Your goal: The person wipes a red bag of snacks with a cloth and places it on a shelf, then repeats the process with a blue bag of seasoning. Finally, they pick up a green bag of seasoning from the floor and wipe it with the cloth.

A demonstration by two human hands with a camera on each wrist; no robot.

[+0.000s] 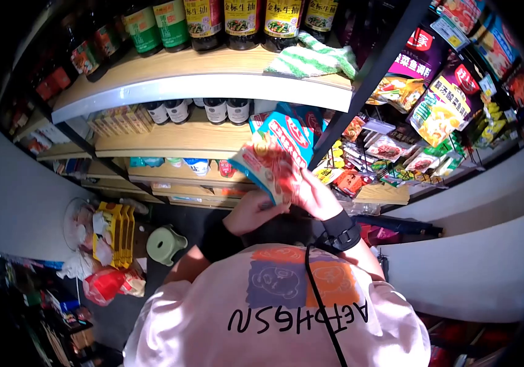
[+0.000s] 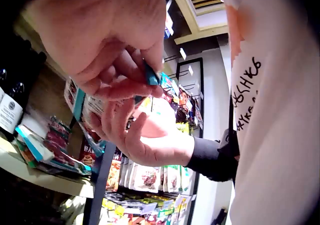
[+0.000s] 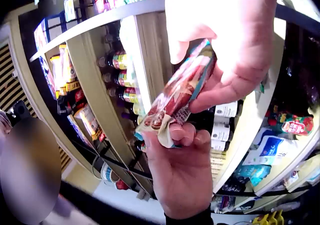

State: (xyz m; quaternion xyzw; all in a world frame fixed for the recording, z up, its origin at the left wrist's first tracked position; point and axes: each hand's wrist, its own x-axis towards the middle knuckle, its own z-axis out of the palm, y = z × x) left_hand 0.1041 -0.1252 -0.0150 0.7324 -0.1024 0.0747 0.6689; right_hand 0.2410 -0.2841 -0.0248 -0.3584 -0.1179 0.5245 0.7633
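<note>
Both hands hold a turquoise, red and white seasoning packet in front of the shelves. In the head view my left hand has its lower left corner, and my right hand grips its right side. The right wrist view shows the packet tilted, its lower end pinched between the thumb and curled fingers of the left hand. Thumb and fingers of the right hand lie on either side of its upper end. Seen from the left wrist, the left hand covers much of the packet.
Soy sauce bottles and a green-striped cloth occupy the upper shelf. Dark bottles stand below. Hanging seasoning pouches fill the right rack. A green stool and a red bag are on the floor at left.
</note>
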